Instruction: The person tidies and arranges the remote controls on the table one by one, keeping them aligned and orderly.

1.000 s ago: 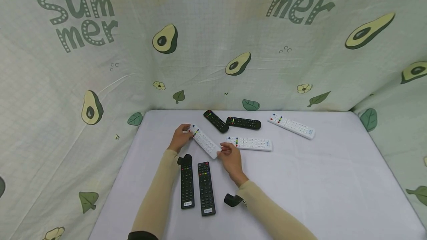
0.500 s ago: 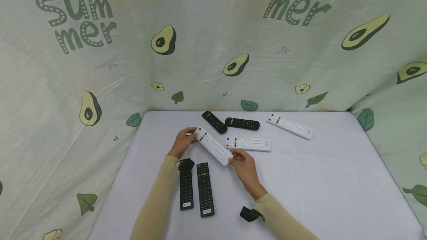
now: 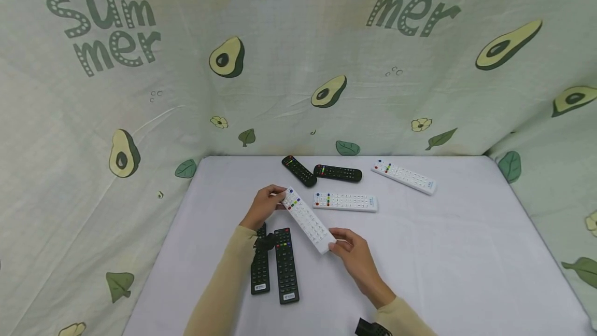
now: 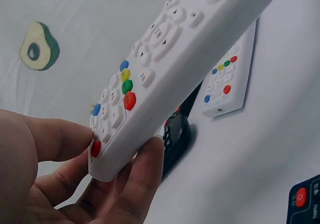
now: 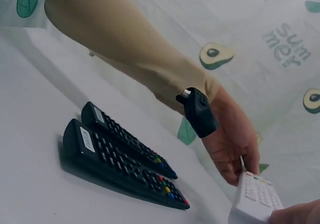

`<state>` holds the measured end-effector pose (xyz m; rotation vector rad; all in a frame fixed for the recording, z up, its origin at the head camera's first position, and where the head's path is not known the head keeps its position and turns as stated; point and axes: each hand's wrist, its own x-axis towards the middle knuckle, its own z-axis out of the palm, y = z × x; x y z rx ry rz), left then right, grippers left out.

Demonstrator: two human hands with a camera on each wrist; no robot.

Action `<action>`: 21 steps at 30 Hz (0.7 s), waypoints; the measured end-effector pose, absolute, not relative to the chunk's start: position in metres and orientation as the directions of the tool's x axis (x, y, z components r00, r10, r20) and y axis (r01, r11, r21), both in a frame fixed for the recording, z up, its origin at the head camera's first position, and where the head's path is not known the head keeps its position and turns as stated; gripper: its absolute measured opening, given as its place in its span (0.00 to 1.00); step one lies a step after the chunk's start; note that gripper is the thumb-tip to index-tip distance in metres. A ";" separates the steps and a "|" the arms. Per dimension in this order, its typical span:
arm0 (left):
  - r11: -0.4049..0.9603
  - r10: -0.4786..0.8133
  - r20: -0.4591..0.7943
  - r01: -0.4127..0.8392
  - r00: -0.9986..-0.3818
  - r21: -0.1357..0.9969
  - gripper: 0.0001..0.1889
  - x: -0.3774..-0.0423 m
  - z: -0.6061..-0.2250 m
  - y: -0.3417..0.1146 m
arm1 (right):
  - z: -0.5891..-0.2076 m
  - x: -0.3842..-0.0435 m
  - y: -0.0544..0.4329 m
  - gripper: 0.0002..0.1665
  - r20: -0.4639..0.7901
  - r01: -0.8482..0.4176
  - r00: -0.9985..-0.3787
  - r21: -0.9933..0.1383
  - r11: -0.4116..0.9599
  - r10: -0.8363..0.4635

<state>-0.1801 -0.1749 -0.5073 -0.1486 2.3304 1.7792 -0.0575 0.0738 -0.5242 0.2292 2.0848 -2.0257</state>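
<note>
Both hands hold one white remote control (image 3: 309, 220) with coloured buttons, slanted above the table. My left hand (image 3: 265, 206) pinches its upper left end; in the left wrist view the thumb lies by the red button (image 4: 96, 149) and the fingers are curled under the body. My right hand (image 3: 355, 255) grips the lower right end between thumb and fingers. In the right wrist view only its thumb (image 5: 297, 215) shows, at the near end of the white remote. Two long black remotes, one at left (image 3: 260, 268) and one beside it (image 3: 286, 268), lie below the held one, the first partly behind the left wrist.
Behind the hands, a white remote (image 3: 345, 202) lies crosswise. Two black remotes, one slanted (image 3: 299, 171) and one level (image 3: 338, 173), lie at the back. Another white remote (image 3: 404, 176) lies at back right. A patterned cloth (image 3: 280, 66) hangs behind the white table (image 3: 448, 253).
Both hands have carried the white remote off its spot, toward the right and nearer the person. The right hand moved further than the left, and the remote now slants more steeply.
</note>
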 end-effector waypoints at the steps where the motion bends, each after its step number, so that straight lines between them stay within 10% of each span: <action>1: 0.272 0.051 -0.224 -0.202 -0.973 0.941 0.14 -0.179 -0.507 -0.174 | -0.525 -0.055 0.075 0.22 -0.272 0.270 -0.961 -0.962 0.051 -0.049; 21: 0.419 0.293 -0.277 -0.138 -0.915 0.898 0.11 -0.166 -0.510 -0.148 | -0.538 -0.016 0.088 0.35 -0.289 0.268 -0.920 -0.957 0.113 -0.266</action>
